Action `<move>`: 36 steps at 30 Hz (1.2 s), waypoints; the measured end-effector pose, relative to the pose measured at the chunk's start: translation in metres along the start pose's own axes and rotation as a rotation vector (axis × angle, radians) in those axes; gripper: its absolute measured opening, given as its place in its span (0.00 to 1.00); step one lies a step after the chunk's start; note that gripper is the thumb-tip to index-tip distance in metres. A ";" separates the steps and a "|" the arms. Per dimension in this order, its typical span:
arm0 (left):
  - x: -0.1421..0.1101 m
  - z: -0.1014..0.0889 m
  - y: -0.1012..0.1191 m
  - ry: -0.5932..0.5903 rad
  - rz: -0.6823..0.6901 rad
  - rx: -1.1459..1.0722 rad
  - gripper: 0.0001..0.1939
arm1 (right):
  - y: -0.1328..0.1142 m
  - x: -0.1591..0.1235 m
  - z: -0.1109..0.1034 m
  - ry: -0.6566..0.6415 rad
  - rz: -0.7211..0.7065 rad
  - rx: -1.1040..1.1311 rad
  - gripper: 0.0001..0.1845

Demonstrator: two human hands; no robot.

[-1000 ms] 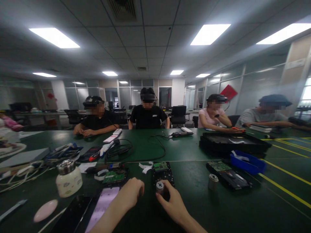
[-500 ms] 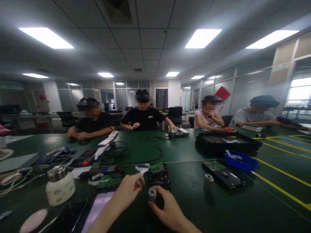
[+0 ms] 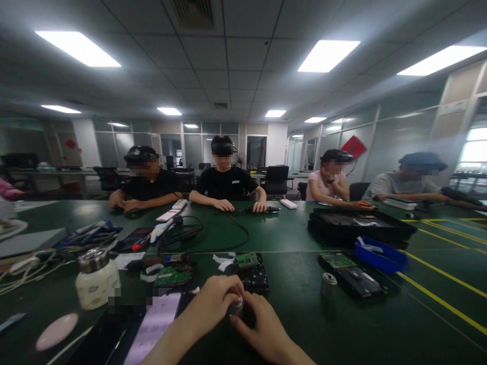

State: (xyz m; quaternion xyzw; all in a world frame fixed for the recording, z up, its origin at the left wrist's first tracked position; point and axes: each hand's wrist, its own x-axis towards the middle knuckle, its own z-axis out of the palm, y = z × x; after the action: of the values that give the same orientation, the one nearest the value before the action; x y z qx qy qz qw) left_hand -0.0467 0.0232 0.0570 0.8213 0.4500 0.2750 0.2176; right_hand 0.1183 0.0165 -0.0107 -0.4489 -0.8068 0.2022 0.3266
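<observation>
My right hand (image 3: 264,324) is curled around a small silvery electric motor (image 3: 237,306), which stands upright low in the middle of the view. Bent over the motor's top is my left hand (image 3: 218,299), its thumb and fingers closed in a pinch. Whatever the fingertips hold there is hidden. A second metal motor (image 3: 328,285) stands upright on the green table to the right. Just beyond my hands lies a black hard drive (image 3: 254,279) with a green circuit board, white paper strips (image 3: 224,261) beside it.
Left of my arms are a lit phone (image 3: 155,324), a cream bottle (image 3: 98,284) and a pink oval object (image 3: 57,332). Another hard drive (image 3: 353,276), a blue bin (image 3: 380,256) and a black tray (image 3: 361,228) sit to the right. Several people sit across the table (image 3: 289,314).
My left hand has moved right and onto the motor's top, fingers now closed there. My right hand keeps hold of the motor. The person opposite has drawn a hand back from the white object.
</observation>
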 end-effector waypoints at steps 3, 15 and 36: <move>-0.001 -0.001 0.002 0.013 0.013 0.084 0.10 | 0.000 0.001 -0.001 0.002 -0.009 0.007 0.19; -0.003 -0.001 0.007 -0.063 -0.047 0.202 0.13 | -0.001 0.001 0.000 0.007 -0.010 -0.016 0.18; -0.002 0.000 0.002 0.157 -0.206 -0.073 0.23 | -0.004 0.001 -0.003 0.000 -0.004 -0.031 0.17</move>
State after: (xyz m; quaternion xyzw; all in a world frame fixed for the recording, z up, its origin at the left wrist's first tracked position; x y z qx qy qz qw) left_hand -0.0466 0.0209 0.0579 0.7382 0.5375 0.3304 0.2386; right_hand 0.1179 0.0155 -0.0062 -0.4523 -0.8108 0.1889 0.3201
